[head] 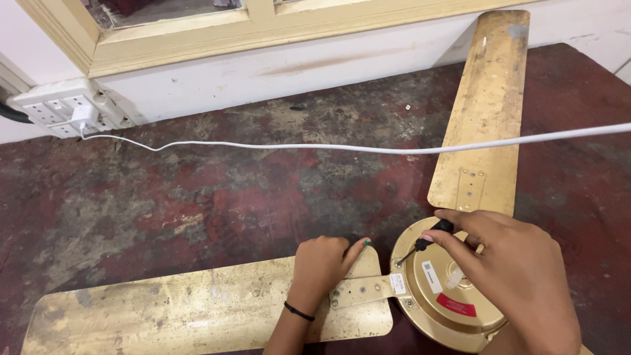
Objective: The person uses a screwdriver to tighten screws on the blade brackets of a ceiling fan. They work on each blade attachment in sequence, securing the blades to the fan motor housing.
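Where the floor (197, 197) shows between the things on it, it is a worn dark red surface with grey, scuffed patches and a dull shine. At the far edge it meets a white wall (276, 72), stained in places, under a cream-painted wooden window frame (197, 36). At the far left a white socket board (62, 108) sits low on the wall with a white plug (84, 117) in it, and a white cable (342, 148) runs from there across the floor to the right edge.

A gold ceiling fan lies on the floor at the near right, its round motor housing (447, 299) facing up. One tarnished blade (483, 112) reaches away toward the wall, and another blade (197, 315) stretches along the near edge to the left.

The left hand (322, 266), with a dark band at the wrist, is curled and pressed down on the near blade beside its metal bracket (365, 289). The right hand (509, 263) hovers over the housing, its fingers pinched around a small screwdriver (424, 244) with a black handle, whose tip points at the housing's left rim.
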